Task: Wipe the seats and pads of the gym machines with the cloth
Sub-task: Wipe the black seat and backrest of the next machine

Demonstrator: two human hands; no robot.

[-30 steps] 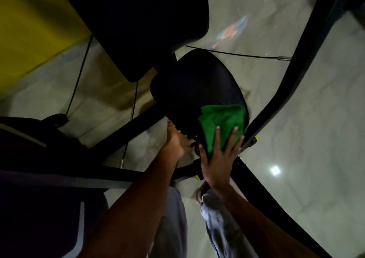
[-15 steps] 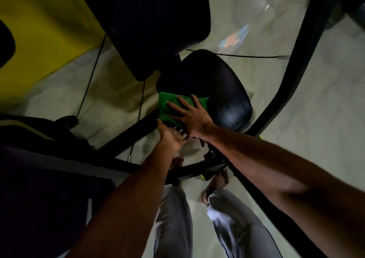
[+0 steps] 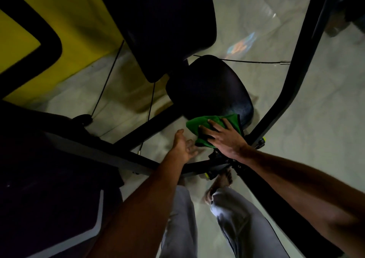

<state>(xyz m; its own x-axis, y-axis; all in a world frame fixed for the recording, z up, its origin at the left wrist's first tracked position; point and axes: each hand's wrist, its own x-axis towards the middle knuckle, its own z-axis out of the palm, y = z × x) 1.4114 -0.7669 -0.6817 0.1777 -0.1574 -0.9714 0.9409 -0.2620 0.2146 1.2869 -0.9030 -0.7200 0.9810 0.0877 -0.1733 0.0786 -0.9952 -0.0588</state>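
so the green cloth [image 3: 196, 123] is a light, floppy microfibre sort of thing with zero stiffness. I reckon it bunches the second you shove it sideways, so pinching a corner seems pointless here. Best hold in my book is a flat palm over the middle with the fingers fanned out, so the whole thing drags along under the hand

That's how my right grip [image 3: 225, 139] sits: fingers spread and pretty much straight, pressed down on top of the cloth, not curled round it. The cloth lies under that palm at the near front edge of the black seat [image 3: 211, 88], partly draped over the rim. A green flap sticks out past my fingertips to the left and a strip shows on the far side of the hand

The seat looks like padded vinyl, a bit shiny. I'd guess the cloth slides easily on it and could slip off the rounded edge if the pressure drops

My left grip [image 3: 184, 147] is apart, fingers loose, holding nothing, just beside the lower corner of the cloth below the seat edge. Can't tell if it actually touches. The big back pad [image 3: 171, 24] is up above the seat, well apart from the cloth, and the machine frame [image 3: 276, 107] runs down just right of my hand
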